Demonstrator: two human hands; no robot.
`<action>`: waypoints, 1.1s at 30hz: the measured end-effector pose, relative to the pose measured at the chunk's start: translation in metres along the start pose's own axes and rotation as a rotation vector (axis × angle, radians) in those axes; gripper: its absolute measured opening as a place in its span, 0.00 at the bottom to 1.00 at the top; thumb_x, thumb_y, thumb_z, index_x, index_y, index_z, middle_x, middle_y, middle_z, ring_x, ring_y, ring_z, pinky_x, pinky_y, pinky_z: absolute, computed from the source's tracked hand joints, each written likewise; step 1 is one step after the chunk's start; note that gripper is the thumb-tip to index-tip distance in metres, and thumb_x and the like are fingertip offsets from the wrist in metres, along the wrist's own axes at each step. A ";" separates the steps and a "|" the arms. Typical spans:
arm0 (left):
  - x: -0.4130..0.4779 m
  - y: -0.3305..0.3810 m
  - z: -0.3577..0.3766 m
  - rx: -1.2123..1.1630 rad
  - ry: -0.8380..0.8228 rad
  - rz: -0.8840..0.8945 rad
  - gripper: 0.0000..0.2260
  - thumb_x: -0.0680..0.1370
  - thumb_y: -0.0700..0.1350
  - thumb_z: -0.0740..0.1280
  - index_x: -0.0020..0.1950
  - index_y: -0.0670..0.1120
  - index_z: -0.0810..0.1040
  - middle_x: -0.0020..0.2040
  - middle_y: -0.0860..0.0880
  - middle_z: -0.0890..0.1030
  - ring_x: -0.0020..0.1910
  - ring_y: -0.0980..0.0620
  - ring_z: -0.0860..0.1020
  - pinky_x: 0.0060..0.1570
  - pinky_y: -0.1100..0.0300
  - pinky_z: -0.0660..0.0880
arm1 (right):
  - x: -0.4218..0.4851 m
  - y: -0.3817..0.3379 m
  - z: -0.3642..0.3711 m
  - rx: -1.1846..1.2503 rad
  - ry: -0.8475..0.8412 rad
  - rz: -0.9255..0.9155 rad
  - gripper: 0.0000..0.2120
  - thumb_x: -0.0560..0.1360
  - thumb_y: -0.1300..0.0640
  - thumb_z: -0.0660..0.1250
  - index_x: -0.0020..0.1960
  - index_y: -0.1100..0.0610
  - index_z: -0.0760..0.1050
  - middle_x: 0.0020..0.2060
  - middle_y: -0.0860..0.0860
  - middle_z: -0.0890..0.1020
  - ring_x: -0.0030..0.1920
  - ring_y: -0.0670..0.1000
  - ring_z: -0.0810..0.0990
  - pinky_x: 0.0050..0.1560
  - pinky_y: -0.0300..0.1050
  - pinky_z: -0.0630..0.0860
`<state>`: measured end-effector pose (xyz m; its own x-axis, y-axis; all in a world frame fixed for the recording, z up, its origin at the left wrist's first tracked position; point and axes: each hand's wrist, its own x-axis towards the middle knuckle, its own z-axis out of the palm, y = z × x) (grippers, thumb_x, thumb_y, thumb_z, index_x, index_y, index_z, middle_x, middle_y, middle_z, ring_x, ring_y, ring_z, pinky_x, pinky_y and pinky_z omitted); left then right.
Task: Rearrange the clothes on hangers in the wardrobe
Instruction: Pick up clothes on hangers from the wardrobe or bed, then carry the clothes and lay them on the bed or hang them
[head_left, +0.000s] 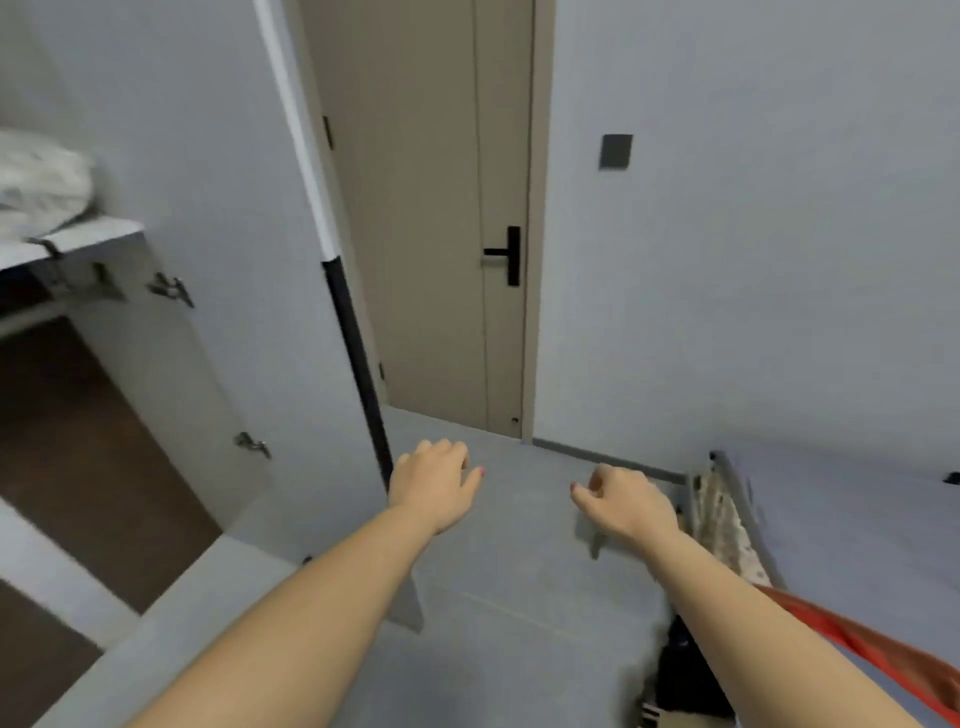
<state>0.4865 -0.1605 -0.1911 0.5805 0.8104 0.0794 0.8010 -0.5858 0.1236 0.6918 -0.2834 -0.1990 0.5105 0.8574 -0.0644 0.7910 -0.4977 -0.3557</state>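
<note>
The left hand (434, 486) and right hand (626, 504) hover loosely curled, holding nothing, above the matte grey floor (519, 597). Beside them the smooth, flat white wardrobe door (234, 234) bears angular metal hinges (171, 289).

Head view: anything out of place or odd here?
A dark heap lies on the floor at lower right, what it is unclear; a white bundle sits crumpled on the wardrobe shelf. The left hand and right hand hold nothing.
</note>
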 end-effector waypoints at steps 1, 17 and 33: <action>-0.011 -0.034 -0.010 0.028 0.016 -0.061 0.15 0.81 0.58 0.54 0.52 0.49 0.72 0.52 0.49 0.77 0.55 0.46 0.72 0.51 0.51 0.71 | 0.007 -0.034 0.007 -0.004 -0.011 -0.068 0.19 0.76 0.40 0.58 0.53 0.54 0.74 0.45 0.52 0.80 0.42 0.54 0.76 0.41 0.46 0.75; -0.215 -0.308 -0.070 0.160 0.229 -0.754 0.16 0.81 0.56 0.53 0.56 0.49 0.74 0.55 0.51 0.77 0.56 0.49 0.73 0.54 0.53 0.73 | -0.035 -0.373 0.117 0.022 -0.130 -0.773 0.24 0.76 0.38 0.56 0.63 0.53 0.72 0.59 0.51 0.75 0.58 0.54 0.75 0.50 0.50 0.76; -0.022 -0.114 -0.030 0.022 0.148 -0.158 0.15 0.81 0.56 0.54 0.57 0.48 0.72 0.57 0.49 0.76 0.60 0.46 0.71 0.55 0.51 0.70 | 0.015 -0.148 0.011 0.001 0.140 -0.273 0.22 0.76 0.39 0.58 0.59 0.55 0.73 0.55 0.53 0.76 0.57 0.56 0.75 0.48 0.48 0.73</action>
<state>0.3777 -0.1117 -0.1771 0.4209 0.8835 0.2055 0.8842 -0.4502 0.1248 0.5787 -0.1955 -0.1577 0.3211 0.9330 0.1626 0.9049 -0.2516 -0.3433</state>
